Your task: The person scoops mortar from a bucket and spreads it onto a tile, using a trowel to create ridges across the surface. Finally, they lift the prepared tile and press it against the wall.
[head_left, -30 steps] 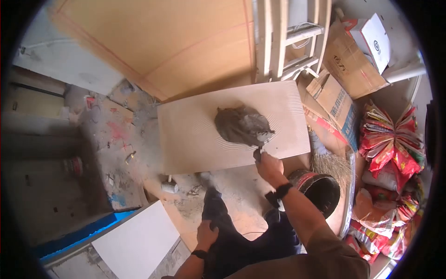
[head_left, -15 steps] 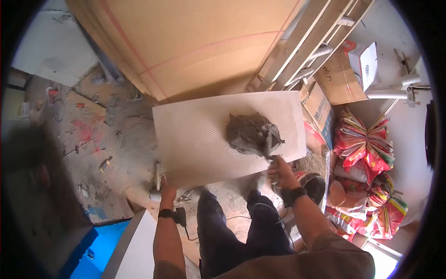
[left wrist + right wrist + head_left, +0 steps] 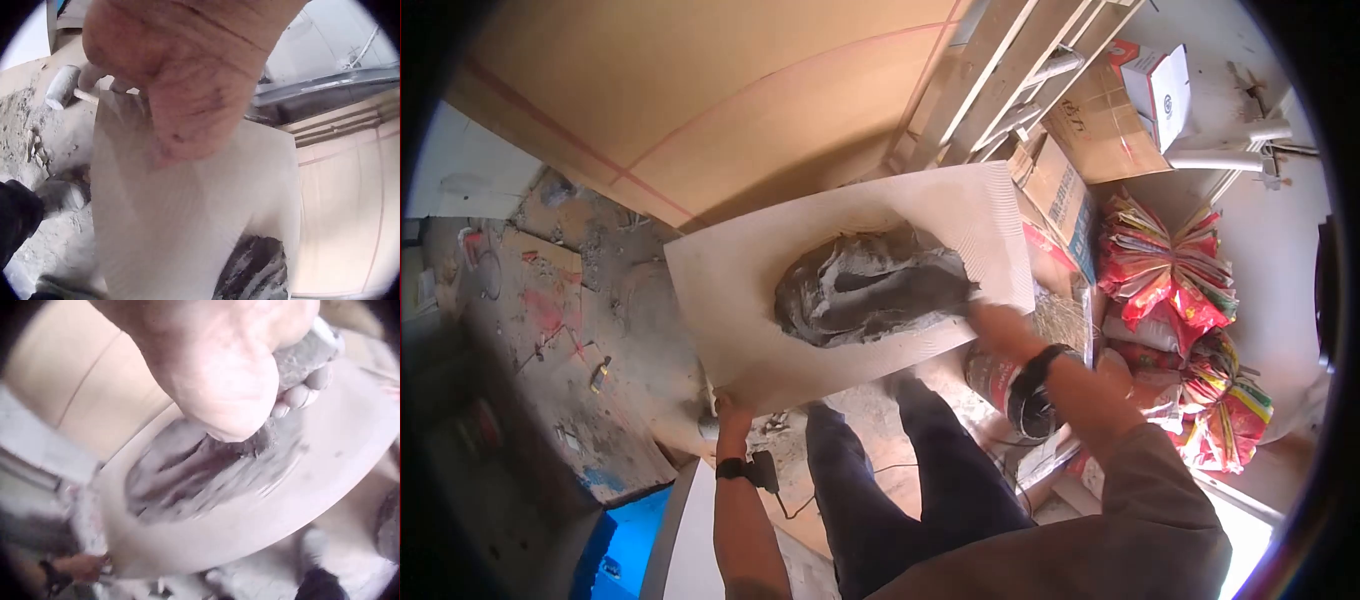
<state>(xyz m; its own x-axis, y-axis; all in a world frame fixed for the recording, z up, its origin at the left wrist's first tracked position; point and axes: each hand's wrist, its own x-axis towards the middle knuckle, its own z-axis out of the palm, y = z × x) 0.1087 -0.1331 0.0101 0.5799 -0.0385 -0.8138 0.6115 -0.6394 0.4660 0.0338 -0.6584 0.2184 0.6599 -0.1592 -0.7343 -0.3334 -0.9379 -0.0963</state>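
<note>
The large tile [image 3: 840, 280] lay tilted above the person's legs, a grey mortar heap [image 3: 870, 285] on its middle. The left hand [image 3: 728, 408] gripped the tile's near-left corner; a slip there could have tipped it. The right hand [image 3: 1005, 330], at the heap's right edge, was curled round a mortar-caked trowel handle [image 3: 306, 356]; hard pressure might have pushed mortar off.

Head view looks down from above; 2 wrist views sit close; all share the tile [image 3: 840, 290].

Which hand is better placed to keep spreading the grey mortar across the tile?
The right hand: it grips the trowel handle at the mortar. The left hand holds the tile at its near corner.
</note>
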